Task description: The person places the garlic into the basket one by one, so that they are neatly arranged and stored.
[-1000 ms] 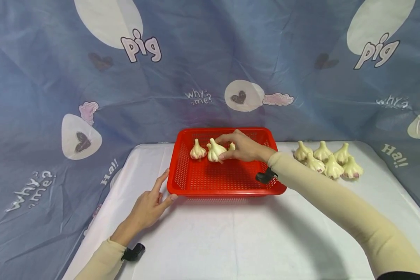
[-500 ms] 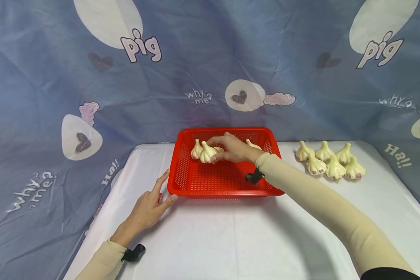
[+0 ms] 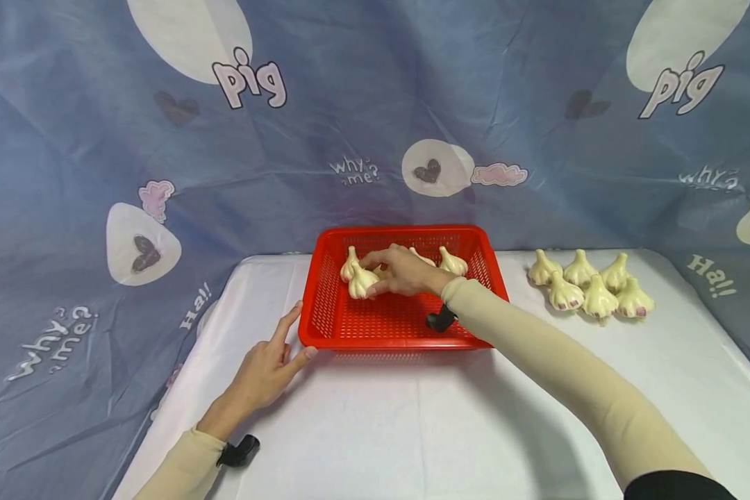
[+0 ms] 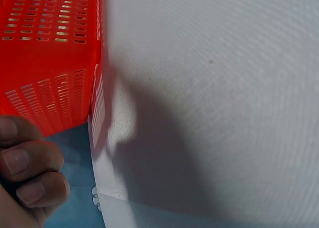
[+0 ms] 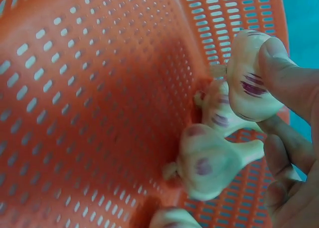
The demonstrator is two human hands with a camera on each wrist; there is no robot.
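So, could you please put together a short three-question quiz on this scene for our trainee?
1. How many garlic bulbs are on the white cloth outside the red basket?
2. True or false: the left hand holds a bulb.
3. The right hand holds: a) the rim; b) one garlic bulb; c) nothing.

Key: 1. Six. 2. False; the left hand is at a near corner of the red basket. 3. b.

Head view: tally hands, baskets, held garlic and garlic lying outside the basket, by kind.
Left hand and right hand: 2
Red basket: 1
Held garlic bulb: 1
Loose garlic bulbs on the table: 6
Total: 10
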